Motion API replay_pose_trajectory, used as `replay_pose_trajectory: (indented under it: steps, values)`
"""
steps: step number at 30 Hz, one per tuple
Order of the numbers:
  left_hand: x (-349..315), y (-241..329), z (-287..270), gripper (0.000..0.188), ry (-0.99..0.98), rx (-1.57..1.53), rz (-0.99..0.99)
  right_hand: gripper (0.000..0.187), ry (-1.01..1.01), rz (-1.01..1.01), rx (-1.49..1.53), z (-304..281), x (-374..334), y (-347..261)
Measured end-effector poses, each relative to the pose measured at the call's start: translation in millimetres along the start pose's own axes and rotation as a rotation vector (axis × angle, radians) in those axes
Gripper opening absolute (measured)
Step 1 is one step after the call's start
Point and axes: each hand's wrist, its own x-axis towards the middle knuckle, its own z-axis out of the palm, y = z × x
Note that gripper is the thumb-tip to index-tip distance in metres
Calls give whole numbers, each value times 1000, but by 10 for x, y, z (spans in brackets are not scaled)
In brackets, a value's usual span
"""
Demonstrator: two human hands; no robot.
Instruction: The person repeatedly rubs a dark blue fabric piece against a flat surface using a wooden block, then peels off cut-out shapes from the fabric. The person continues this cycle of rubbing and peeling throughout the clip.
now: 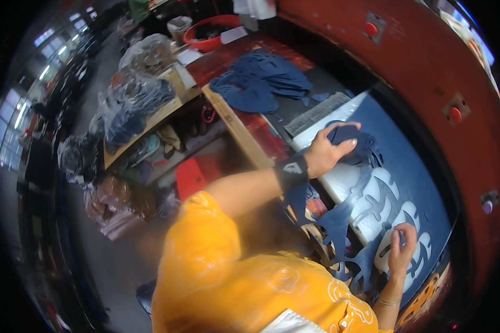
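Note:
My left hand (326,154), with a black wristband (292,172) on its wrist, is closed around dark blue cut pieces (344,133) above the far end of a white board (330,180). More dark blue pieces lie just right of it. My right hand (404,251) is held over the near end of the board, fingers bent and apart, with nothing visible between them. Beneath it lies a dark blue sheet (391,208) with curved cut-outs through which the white board shows. Strips of the cut sheet (336,230) hang over the board's near left edge.
A pile of blue cut pieces (261,80) lies on the red table beyond my left hand. A red machine beam (411,61) with red buttons runs along the right. Plastic-wrapped bundles (133,100) fill a wooden shelf at left. A red basin (211,33) stands at the back.

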Motion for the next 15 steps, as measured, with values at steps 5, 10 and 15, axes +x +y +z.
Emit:
replay_pose_trajectory:
  steps: [5,10,15]
  values:
    - [-93,-52,409,30,-15,-273,-35,34,-57,-187,144,370,604,-610]
    - [-163,-187,455,28,-63,-426,-95,44,-61,-299,198,849,983,-613]
    - [-94,-17,415,38,-119,400,85,24,-106,-201,596,728,1008,-243]
